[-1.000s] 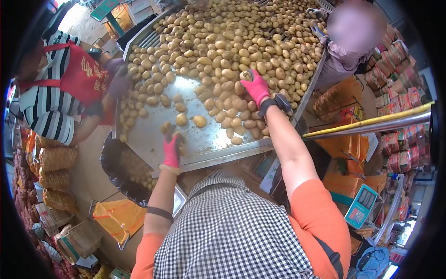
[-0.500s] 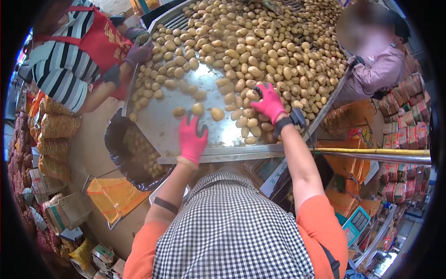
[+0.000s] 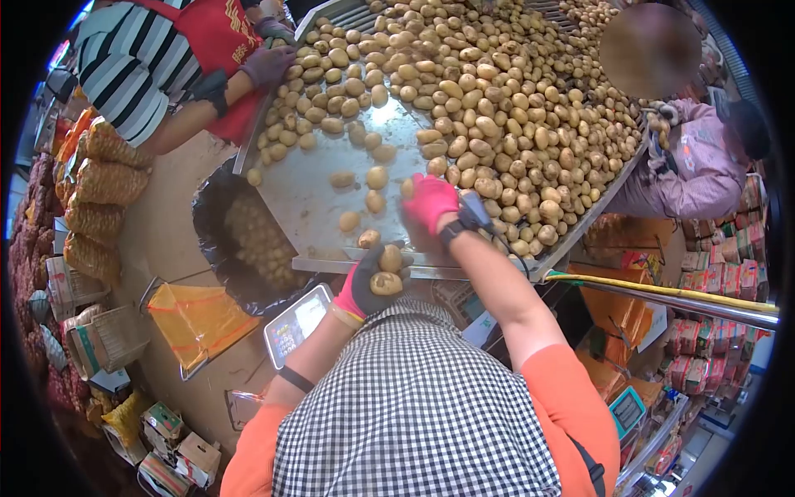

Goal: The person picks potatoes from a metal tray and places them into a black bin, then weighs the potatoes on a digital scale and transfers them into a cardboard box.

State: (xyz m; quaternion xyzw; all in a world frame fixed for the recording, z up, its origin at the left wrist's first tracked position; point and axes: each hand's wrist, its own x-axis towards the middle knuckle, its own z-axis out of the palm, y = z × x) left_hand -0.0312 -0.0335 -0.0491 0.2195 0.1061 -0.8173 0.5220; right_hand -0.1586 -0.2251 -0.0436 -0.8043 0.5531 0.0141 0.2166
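The person's left hand point(image 3: 373, 286) hangs just off the near lip of the steel surface point(image 3: 306, 203). It is palm up and half curled, cradling two potatoes point(image 3: 385, 284), one above the other. The right hand point(image 3: 429, 201) lies knuckles-up on the surface at the near fringe of the potato heap point(image 3: 497, 108). Its fingers are turned under, so I cannot tell whether they grip anything.

To my eye the cupped hand does best kept level and curled a little tighter, since the upper potato looks loosely seated. The right hand would do well to rake from the thin fringe rather than dig into the deep pile.

A few loose potatoes point(image 3: 377, 176) dot the bare middle of the surface, which leaves sliding room there. The near lip is low, so anything nudged toward it could roll off. A black bag point(image 3: 203, 224) gapes below the surface's near-left corner, and a scale point(image 3: 296, 325) sits just under the near lip. A co-worker's gloved hand point(image 3: 269, 65) works the surface's far-left edge, well apart.
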